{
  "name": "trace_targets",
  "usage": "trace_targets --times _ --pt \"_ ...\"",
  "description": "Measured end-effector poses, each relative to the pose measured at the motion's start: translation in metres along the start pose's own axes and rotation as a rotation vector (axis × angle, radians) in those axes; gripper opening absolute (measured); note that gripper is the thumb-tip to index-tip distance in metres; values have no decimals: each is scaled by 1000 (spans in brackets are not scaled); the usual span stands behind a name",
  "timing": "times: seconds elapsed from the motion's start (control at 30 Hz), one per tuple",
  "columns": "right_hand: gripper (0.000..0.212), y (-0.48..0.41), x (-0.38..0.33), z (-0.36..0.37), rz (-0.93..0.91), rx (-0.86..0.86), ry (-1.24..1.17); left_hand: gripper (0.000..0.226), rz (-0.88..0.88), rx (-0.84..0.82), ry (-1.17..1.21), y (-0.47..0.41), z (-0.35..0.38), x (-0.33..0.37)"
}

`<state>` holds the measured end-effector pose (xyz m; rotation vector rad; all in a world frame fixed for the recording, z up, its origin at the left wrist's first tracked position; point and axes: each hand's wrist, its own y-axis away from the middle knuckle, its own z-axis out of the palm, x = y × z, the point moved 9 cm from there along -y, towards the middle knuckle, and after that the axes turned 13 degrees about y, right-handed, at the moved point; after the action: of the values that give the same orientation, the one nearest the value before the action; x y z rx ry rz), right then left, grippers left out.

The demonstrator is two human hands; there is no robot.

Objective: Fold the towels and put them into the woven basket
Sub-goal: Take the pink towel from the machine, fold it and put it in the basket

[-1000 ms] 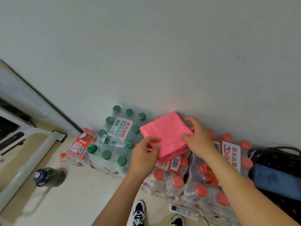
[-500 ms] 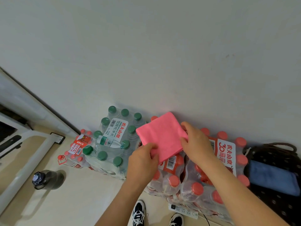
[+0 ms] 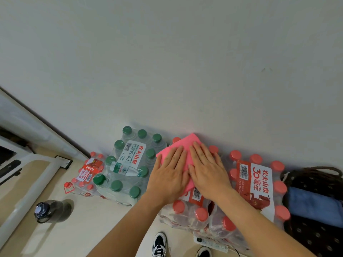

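In the head view, low and just right of centre, the folded pink towel lies on a pack of red-capped bottles. The left hand and right hand press it flat with straight fingers, gripping nothing. It looks soft, light and floppy, so it is probably best pinched at both layered edges for carrying to the woven basket at lower right.

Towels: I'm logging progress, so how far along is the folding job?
Done: a blue towel lies folded in the dark basket. In hand: left hand and right hand press flat on the folded pink towel atop a red-capped bottle pack. Left: moving the pink towel into the basket.
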<state>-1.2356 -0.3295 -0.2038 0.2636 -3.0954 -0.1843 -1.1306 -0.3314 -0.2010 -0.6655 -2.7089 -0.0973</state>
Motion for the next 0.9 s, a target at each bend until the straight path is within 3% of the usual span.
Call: trace_targets --times 0.17,0.23,0.33,0.4,0.53,0.67,0.8,0.9 --pt "73 -1 2 1 12 -88 -21 49 35 70 -4 -13 -23 1" --pt "78 -1 3 0 6 -114 -73 46 -50 91 89 -24 -36 -12" --pt "80 -3 8 -7 13 -128 -208 47 -235 -58 355 -44 -36 -32" --pt "77 -2 18 -15 77 -85 -365 49 -317 -133 376 -51 -38 -38" --pt "79 -4 40 -24 198 -34 -546 19 -411 -200 278 -41 -44 -38" --pt "63 -17 46 -23 139 -140 -582 22 -613 -226 532 4 -37 -49" --pt "51 -19 28 -54 108 108 -290 45 -719 -211 797 42 -30 -49" --pt "49 -2 -14 -66 26 305 -186 43 -740 -74 837 56 -28 -48"
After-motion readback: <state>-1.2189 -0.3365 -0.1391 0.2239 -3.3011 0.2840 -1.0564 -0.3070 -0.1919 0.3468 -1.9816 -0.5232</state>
